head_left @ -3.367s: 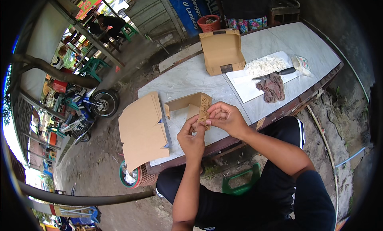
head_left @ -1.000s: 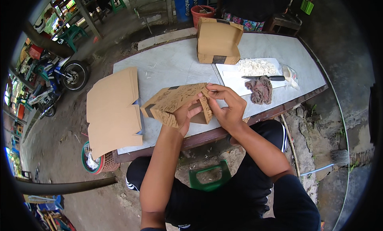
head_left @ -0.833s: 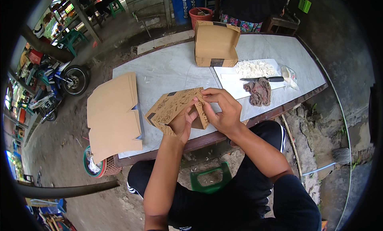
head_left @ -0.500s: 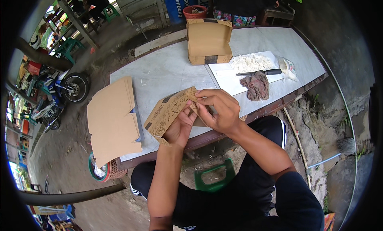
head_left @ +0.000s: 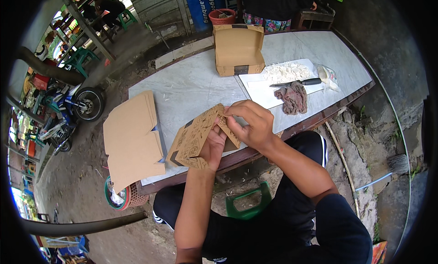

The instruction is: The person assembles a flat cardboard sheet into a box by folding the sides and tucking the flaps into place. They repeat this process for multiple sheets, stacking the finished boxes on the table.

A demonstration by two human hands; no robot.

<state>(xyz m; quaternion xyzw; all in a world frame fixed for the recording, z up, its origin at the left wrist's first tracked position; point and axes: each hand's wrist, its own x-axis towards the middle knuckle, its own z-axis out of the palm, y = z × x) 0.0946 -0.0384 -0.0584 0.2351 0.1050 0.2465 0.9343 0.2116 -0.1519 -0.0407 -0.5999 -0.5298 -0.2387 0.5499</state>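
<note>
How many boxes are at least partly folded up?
2: a part-folded box between the left hand and right hand, and an open box near the far edge of the table.

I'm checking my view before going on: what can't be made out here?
All in the head view:
Left hand: partly hidden by the box.
The box's inside: mostly hidden by its walls and the hands.
Right hand: its fingers pinch the box's edge; the exact contact is too small to tell.
Standing person: upper body cut off by the top edge.
</note>
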